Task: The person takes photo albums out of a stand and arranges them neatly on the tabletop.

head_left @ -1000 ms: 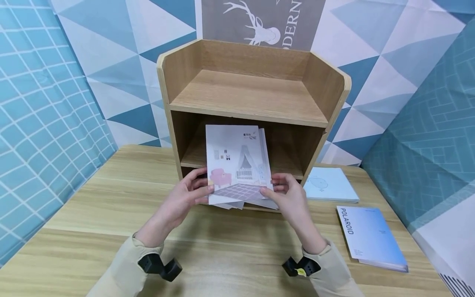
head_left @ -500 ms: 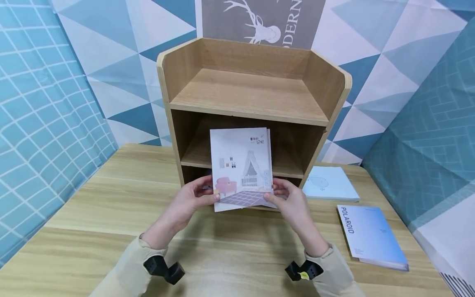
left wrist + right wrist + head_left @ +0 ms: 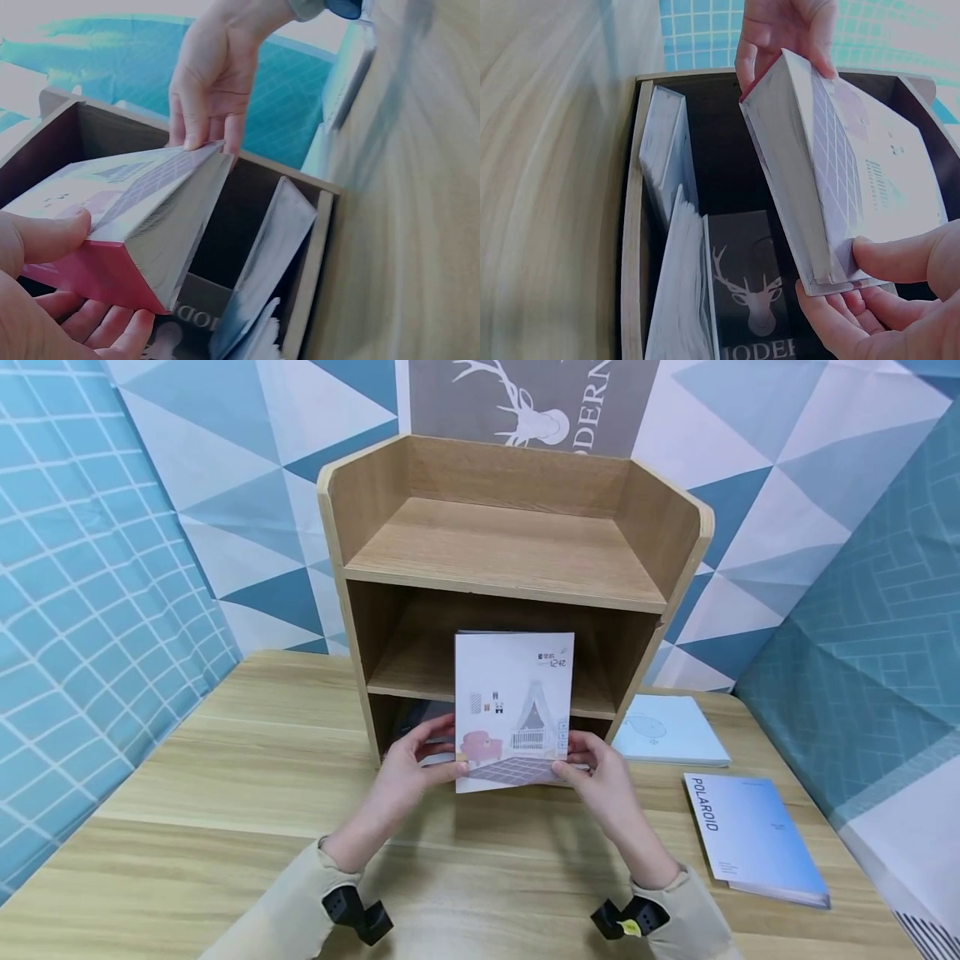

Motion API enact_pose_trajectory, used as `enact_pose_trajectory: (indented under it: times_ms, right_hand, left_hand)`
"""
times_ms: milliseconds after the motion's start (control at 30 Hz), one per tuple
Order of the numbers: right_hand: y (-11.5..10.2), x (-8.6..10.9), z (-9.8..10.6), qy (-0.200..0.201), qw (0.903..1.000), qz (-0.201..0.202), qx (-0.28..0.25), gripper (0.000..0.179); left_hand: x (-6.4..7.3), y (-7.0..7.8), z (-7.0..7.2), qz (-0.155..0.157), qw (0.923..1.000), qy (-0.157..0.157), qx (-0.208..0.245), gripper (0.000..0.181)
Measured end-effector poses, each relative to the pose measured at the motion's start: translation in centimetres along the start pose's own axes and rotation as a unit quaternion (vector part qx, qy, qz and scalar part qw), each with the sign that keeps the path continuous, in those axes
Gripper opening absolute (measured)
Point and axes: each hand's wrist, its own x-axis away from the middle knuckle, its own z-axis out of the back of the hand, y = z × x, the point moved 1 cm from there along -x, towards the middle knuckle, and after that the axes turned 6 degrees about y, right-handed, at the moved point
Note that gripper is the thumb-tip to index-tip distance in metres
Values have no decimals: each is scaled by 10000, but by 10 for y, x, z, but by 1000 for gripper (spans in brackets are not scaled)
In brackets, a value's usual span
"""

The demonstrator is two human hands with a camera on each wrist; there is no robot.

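Observation:
A thick book (image 3: 513, 685) with a pale cover, printed with a pink armchair and a tent, stands tilted in front of the wooden shelf unit (image 3: 510, 556). My left hand (image 3: 412, 772) grips its lower left edge, thumb on the cover and fingers behind. On the opposite edge, my right hand (image 3: 606, 781) holds it the same way. In the left wrist view the pinkish-red spine (image 3: 105, 274) lies against my left hand. Below the book, the right wrist view shows a dark book (image 3: 746, 281) with a deer head, beside white-paged books (image 3: 679, 300) inside the lower compartment.
To the right of the shelf a light blue book (image 3: 667, 731) lies on the wooden table (image 3: 225, 793). Nearer the front right lies a blue book marked POLAROID (image 3: 757, 835). Patterned cloth walls enclose the table, with a deer poster (image 3: 525, 410) behind the shelf.
Both hands have carried the book to the right and slightly down. It has straightened in the head view, and a dark item now shows in the lower compartment at its left.

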Motion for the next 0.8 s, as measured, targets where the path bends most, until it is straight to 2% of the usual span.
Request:
enact_pose_trajectory:
  times_ms: [200,367,567,800]
  right_hand:
    - [7,3,5,-222,9996,-97,-176,33]
    - [9,6,8,-361,9989,-164,-232,33]
    - [8,11,17,-372,9990,-185,-170,37]
    - [11,18,28,-360,9987,-344,52,36]
  left_hand:
    - [2,-4,-7,-131,9998,-75,115,66]
    - [2,-3,-11,-217,9996,-152,-58,68]
    - [5,3,-16,-322,9985,-443,-79,66]
    - [9,0,-22,-336,9959,-822,-147,67]
